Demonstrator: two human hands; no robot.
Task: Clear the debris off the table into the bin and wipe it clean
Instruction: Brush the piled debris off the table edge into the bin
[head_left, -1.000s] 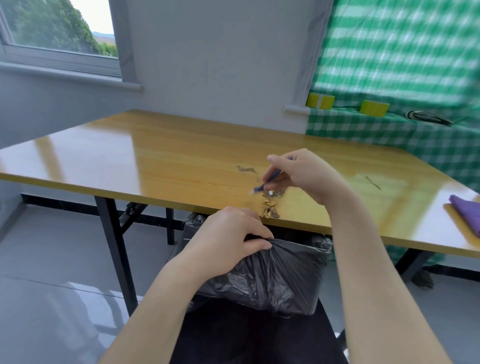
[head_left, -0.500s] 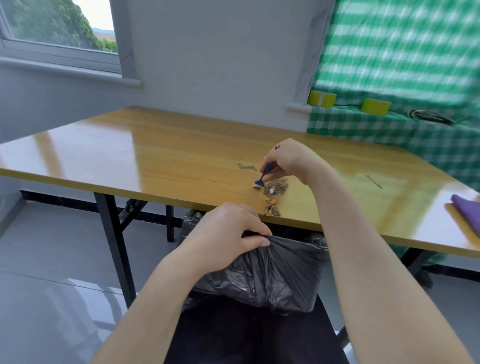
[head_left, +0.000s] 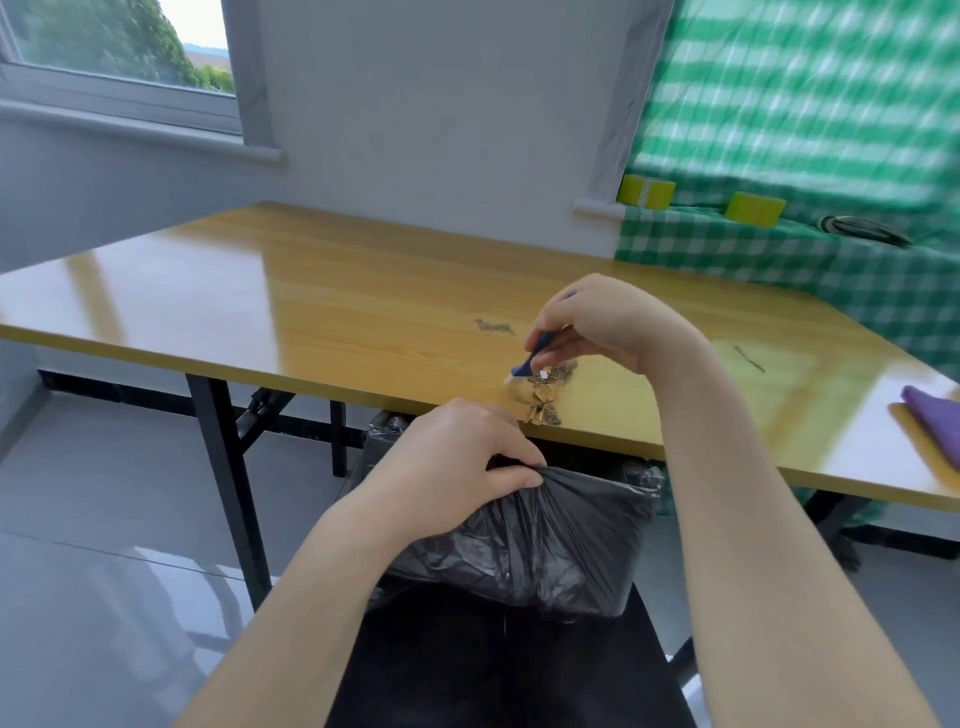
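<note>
A small pile of brown and gold debris (head_left: 545, 397) lies at the near edge of the wooden table (head_left: 322, 312). My right hand (head_left: 608, 325) pinches a small blue brush (head_left: 530, 361), its pale tip touching the table at the pile's left side. Below the table edge, my left hand (head_left: 457, 467) grips the rim of the black bin bag (head_left: 545, 540) and holds the bin up under the pile. A thin smear of dust (head_left: 493, 327) sits on the table left of the brush.
A folded purple cloth (head_left: 935, 421) lies at the table's right edge. A thin dark streak (head_left: 748, 358) marks the table farther right. Two yellow tape rolls (head_left: 647, 191) and a coiled cable (head_left: 862, 228) rest on the green checked surface behind. Black table legs (head_left: 228, 488) stand at left.
My right hand has shifted slightly with the brush along the debris pile near the table edge. The left hand still holds the bag rim in the same place.
</note>
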